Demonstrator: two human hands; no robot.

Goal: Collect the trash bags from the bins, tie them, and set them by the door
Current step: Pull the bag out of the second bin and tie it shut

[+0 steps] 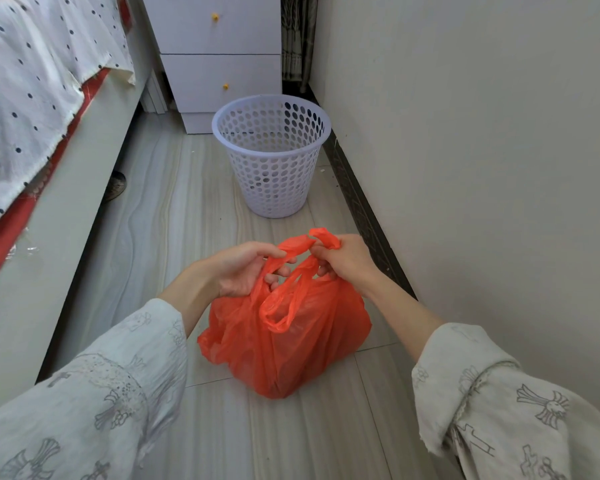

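A full orange-red trash bag (291, 344) sits on the tiled floor in front of me. My left hand (243, 268) grips one of its handle loops, and my right hand (343, 259) grips the other. The two handles cross between my hands above the bag's mouth. A white perforated plastic bin (272, 157) stands farther back on the floor, apart from the bag, with no bag in it.
A bed frame (59, 216) with a dotted white sheet runs along the left. A white drawer cabinet (219, 60) stands behind the bin. A wall (482, 150) with a dark skirting board closes the right side. A shoe (116, 185) pokes out from under the bed.
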